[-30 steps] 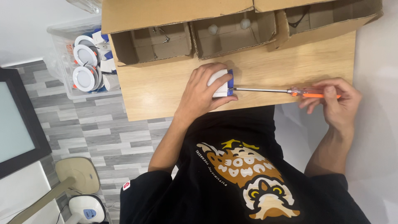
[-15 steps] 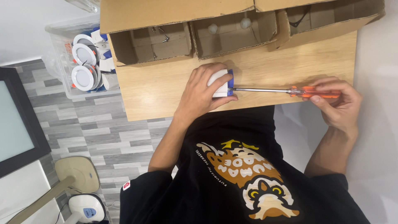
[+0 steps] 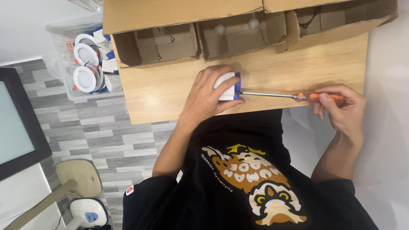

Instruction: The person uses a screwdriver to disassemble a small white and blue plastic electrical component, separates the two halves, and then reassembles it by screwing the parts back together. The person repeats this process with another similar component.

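Clenched around a small white and blue fitting (image 3: 228,86), the left hand (image 3: 208,96) pins it down on the wooden surface (image 3: 162,91), fingers curled over its top and thumb tucked under its near edge, so only the white side and the blue end show past the grip. From that blue end a long screwdriver (image 3: 289,95) runs out sideways, its thin metal shaft lying almost level just above the surface and its orange handle pinched in the fingertips of the right hand (image 3: 341,106), which is closed on it well away from the fitting (the tip itself is hidden where it meets the blue part, so how it is seated cannot be told). Beyond the left grip, on the far side of the surface, stand open cardboard boxes (image 3: 179,40) with dividers, one holding wire clips and another two small pale round pieces. Off the edge of the surface, out past the left grip, a clear plastic bin (image 3: 64,64) on the grey plank floor holds round white discs (image 3: 85,79). The risk, as I judge it, lies in the long shaft: held only at its far end, it could skid out of its seat if pushed off-axis, and the tip would then run toward the thumb and fingers wrapped close beside it. The fitting could also twist or slide on the smooth wood if the left grip slackens.
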